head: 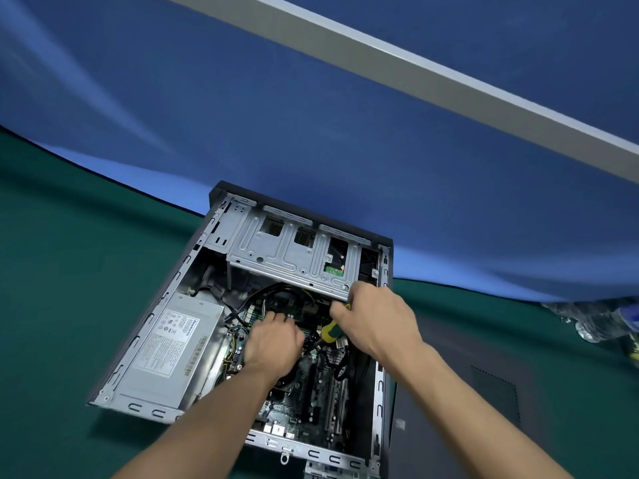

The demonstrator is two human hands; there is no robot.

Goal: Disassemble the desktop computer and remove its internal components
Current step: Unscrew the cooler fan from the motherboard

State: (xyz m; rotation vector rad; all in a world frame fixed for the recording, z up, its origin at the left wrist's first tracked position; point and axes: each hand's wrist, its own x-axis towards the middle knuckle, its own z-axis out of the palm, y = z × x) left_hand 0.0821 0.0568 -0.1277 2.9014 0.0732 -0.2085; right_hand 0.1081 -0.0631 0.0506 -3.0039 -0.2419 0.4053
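Observation:
An open desktop computer case (pixel 193 278) lies on its side on a green mat. Inside are a grey power supply (pixel 176 347) at the left, a metal drive cage (pixel 290 250) at the far end and the motherboard (pixel 311 402). My left hand (pixel 273 344) reaches down into the middle of the board, fingers curled over parts near the cables; what it grips is hidden. My right hand (pixel 377 319) is closed around a green and yellow screwdriver (pixel 330 331) just below the drive cage, its tip hidden.
A dark side panel (pixel 484 392) lies flat on the mat to the right of the case. Clear plastic bottles (pixel 594 319) sit at the far right edge. A blue wall (pixel 311 115) rises right behind the case.

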